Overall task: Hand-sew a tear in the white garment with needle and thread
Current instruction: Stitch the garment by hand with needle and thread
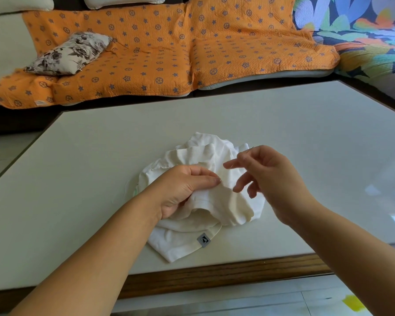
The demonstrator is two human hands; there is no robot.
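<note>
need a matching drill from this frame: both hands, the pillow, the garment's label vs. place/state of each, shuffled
Column 1
1. left hand
2. right hand
3. floral pillow
4. grey label

Column 2
A. lies on the orange sofa cover
B. pinches a fold of the white garment
C. sits on the garment's edge nearest the front of the table
D. is raised over the garment, pinching the needle

Pairs: 1-B, 2-D, 3-A, 4-C

bright daylight, glare at right
</note>
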